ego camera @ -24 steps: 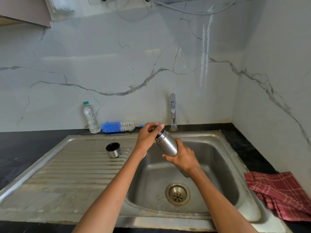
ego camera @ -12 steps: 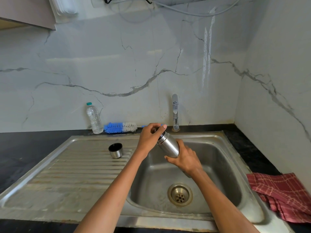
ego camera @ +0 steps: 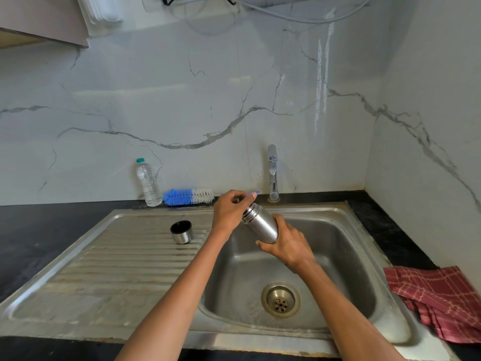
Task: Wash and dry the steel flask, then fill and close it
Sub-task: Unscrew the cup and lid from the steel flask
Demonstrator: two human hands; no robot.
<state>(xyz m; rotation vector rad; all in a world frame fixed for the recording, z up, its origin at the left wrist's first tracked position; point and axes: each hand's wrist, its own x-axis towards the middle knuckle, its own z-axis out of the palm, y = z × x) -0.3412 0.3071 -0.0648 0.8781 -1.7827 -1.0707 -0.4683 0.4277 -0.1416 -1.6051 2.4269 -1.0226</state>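
Right hand (ego camera: 289, 244) grips from below; left hand (ego camera: 229, 212) curls, fingertips pinched, just beside it.

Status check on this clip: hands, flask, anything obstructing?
Right hand grips tilted steel flask over sink basin. Left hand curled at its threaded neck. Steel cup lid apart on drainboard. No obstruction.

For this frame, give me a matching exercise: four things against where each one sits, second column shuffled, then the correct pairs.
Things:
1. steel flask
2. steel cap
3. red checked cloth
4. bottle brush

Places:
A. lying on the counter by the back wall
B. standing on the ribbed drainboard
C. held tilted above the basin
D. bunched on the counter right of the sink

Pairs: 1-C, 2-B, 3-D, 4-A
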